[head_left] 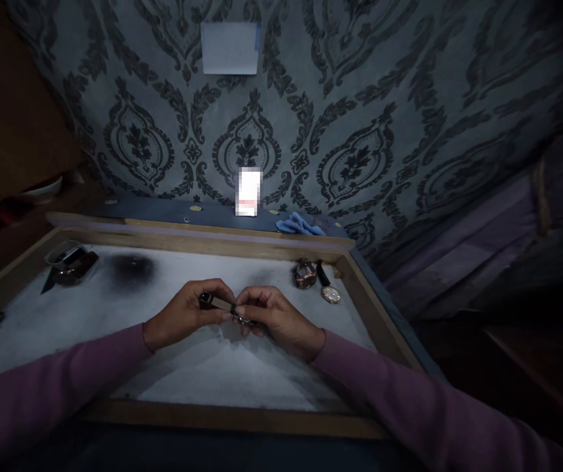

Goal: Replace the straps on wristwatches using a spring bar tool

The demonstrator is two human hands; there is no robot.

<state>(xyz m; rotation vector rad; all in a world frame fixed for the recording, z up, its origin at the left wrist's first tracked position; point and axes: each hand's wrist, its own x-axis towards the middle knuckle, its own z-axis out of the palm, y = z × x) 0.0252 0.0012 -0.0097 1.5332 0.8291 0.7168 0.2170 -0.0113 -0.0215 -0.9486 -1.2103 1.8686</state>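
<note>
Over the middle of the white-floored wooden tray [197, 414], both hands hold one wristwatch [223, 303]. My left hand [187, 311] is closed on its strap, which shows a pale inner face and a dark buckle end. Closed around the watch case side is my right hand [278, 318], its fingers hiding most of the case. Right of the hands, a dark watch [305, 274] with its strap looped stands on the tray floor. Beside it lies a gold-rimmed watch [331, 294] with a pale dial and black strap.
At the tray's left, a clear container [65, 254] sits by dark items I cannot make out. Behind the tray's back rim are a blue cloth [301, 224] and a bright blurred-out upright object [248, 191]. Patterned wallpaper rises behind; a purple curtain [478, 229] hangs at right.
</note>
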